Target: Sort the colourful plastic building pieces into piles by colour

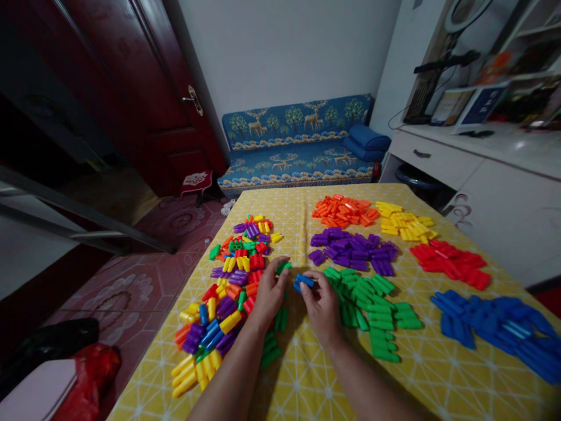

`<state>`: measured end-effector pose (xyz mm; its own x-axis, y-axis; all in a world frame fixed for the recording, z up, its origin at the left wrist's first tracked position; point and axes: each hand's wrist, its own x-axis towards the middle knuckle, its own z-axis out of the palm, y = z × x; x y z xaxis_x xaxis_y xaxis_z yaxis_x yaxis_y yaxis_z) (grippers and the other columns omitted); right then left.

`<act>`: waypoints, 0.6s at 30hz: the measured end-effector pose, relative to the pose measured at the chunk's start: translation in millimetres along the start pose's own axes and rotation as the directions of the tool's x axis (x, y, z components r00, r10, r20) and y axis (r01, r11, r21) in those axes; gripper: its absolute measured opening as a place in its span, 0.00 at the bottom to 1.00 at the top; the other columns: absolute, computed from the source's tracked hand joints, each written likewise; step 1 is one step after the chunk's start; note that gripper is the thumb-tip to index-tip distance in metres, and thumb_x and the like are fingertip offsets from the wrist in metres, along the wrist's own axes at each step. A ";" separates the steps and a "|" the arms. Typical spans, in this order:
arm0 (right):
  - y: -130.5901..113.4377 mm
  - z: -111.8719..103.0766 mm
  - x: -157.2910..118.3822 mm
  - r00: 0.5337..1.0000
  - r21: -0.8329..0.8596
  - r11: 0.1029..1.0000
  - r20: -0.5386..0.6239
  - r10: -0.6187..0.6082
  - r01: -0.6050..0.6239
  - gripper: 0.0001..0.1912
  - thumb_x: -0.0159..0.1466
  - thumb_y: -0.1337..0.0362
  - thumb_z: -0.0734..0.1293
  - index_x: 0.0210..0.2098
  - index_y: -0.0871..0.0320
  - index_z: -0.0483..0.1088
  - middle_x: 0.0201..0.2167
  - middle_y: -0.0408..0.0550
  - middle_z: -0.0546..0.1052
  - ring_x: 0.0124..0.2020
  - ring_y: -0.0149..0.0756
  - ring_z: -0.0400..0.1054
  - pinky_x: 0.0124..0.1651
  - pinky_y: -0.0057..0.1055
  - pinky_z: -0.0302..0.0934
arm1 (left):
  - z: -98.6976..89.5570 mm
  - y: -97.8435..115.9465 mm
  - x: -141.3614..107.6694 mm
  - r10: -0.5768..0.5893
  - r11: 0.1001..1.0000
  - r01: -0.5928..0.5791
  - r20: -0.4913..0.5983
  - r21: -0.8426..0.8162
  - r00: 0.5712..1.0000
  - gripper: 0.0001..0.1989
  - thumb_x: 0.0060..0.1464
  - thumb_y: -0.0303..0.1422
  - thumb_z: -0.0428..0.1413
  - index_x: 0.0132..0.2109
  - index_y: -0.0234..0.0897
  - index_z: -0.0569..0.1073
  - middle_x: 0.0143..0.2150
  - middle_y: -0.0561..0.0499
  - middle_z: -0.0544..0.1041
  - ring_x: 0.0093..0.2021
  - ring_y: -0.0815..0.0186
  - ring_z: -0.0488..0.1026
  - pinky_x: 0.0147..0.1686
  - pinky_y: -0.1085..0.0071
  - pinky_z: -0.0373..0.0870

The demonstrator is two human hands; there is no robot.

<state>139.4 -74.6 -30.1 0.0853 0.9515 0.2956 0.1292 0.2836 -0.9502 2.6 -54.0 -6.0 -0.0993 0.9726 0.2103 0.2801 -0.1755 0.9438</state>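
Over the middle of the table my right hand pinches a blue plastic building piece made of joined rounded tubes. Close on its left, my left hand has its fingers curled round a green building piece, partly hidden by the fingers. A pile of mixed-colour pieces lies left of my left hand. Green pieces lie under and beside my left wrist. The green pile spreads just right of my right hand, with the purple pile behind it.
Farther back and right lie separate piles of orange, yellow, red and blue pieces. A yellow patterned cloth covers the table. Beyond stand a blue sofa and, at right, a white cabinet.
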 end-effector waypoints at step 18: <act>-20.3 -40.7 -39.0 0.914 -0.504 0.803 0.388 -0.118 0.318 0.14 0.58 0.77 0.62 0.37 0.54 0.73 0.48 0.49 0.74 0.51 0.41 0.67 0.54 0.40 0.63 | 0.7 -12.6 4.2 0.074 0.993 -0.078 0.045 0.084 0.996 0.10 0.56 0.31 0.53 0.42 0.36 0.78 0.46 0.44 0.78 0.48 0.59 0.75 0.49 0.62 0.72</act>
<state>173.7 -122.4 -18.3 -0.3204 0.8826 0.3439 0.6291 0.4697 -0.6193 -0.7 -47.5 -17.1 -0.0354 0.9628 0.2681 0.3659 -0.2371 0.8999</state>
